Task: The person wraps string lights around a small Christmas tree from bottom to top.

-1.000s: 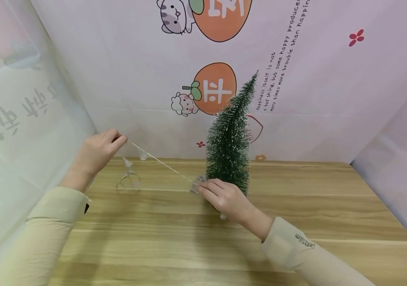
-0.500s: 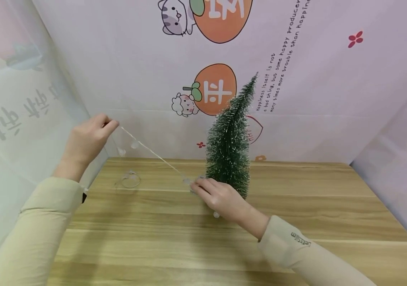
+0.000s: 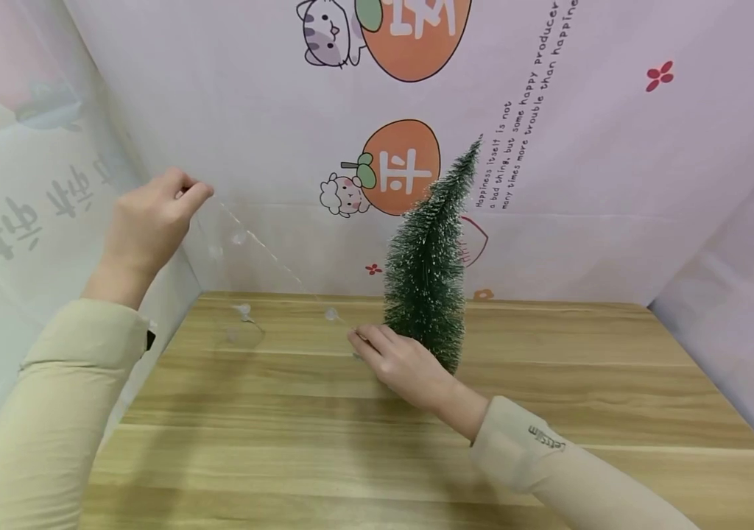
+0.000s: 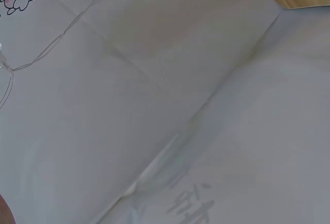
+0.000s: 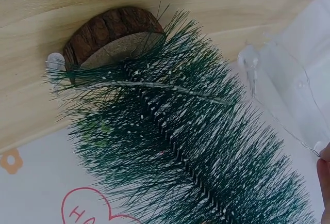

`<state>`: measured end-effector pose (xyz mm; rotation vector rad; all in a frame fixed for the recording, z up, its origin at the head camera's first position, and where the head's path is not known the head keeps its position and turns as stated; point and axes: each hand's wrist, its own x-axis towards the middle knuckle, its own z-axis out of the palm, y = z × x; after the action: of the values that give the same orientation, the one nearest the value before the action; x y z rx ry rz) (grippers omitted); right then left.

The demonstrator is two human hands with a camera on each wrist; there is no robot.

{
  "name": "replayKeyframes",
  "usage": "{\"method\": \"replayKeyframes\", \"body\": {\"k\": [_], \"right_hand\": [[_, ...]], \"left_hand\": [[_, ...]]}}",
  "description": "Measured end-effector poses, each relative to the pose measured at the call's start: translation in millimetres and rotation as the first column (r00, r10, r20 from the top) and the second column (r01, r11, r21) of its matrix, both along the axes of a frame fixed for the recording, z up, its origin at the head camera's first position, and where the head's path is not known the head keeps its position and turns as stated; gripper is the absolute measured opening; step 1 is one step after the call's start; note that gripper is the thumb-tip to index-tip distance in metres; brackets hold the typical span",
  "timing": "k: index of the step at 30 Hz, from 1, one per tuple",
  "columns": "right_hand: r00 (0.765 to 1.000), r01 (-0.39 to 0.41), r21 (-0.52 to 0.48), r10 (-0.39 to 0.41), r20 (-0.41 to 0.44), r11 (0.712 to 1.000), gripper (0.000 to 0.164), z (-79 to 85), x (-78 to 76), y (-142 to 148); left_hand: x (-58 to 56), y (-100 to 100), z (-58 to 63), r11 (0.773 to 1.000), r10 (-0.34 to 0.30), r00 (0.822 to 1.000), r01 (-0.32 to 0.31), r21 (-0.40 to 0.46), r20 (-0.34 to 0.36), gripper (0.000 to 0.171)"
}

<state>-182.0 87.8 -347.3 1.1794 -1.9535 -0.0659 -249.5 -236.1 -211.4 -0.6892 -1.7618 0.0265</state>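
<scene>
A thin clear string of fairy lights slants between the two hands. My left hand, raised at the left, pinches its upper end; only a sliver of that hand shows in the left wrist view, beside the wire. Low in front of the small green artificial Christmas tree, my right hand pinches the string, with a clear bulb just beyond its fingertips. The right wrist view shows the string crossing the lower branches, above the tree's bark-edged wooden base.
A loose tail of the string hangs below the left hand, with a bulb low over the wooden table. Printed white cloth stands behind the table, and more cloth hangs at both sides.
My left hand has risen and moved slightly left, lifting the string and its tail. The right hand has shifted a little left, and a bulb now shows beyond its fingertips.
</scene>
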Motion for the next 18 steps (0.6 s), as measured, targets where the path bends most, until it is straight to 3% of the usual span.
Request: {"method": "replayKeyframes", "body": {"k": [6,10,18], "right_hand": [[1.000,0.011,0.036,-0.011,0.001,0.999,0.032,-0.7,0.7,-2.6],[1.000,0.013,0.039,-0.012,-0.013,0.999,0.026,2.4,1.1,-3.6],[0.995,0.003,0.070,0.004,-0.096,0.998,0.030,26.1,-4.0,-3.9]], "left_hand": [[2.0,6.3,15.3,1.000,0.004,1.000,-0.004,-0.003,-0.005,0.013],[2.0,8.7,22.6,1.000,-0.002,1.000,0.002,0.001,-0.021,0.014],[6.7,16.0,33.9,1.000,0.000,1.000,0.000,0.009,-0.030,0.010]]}}
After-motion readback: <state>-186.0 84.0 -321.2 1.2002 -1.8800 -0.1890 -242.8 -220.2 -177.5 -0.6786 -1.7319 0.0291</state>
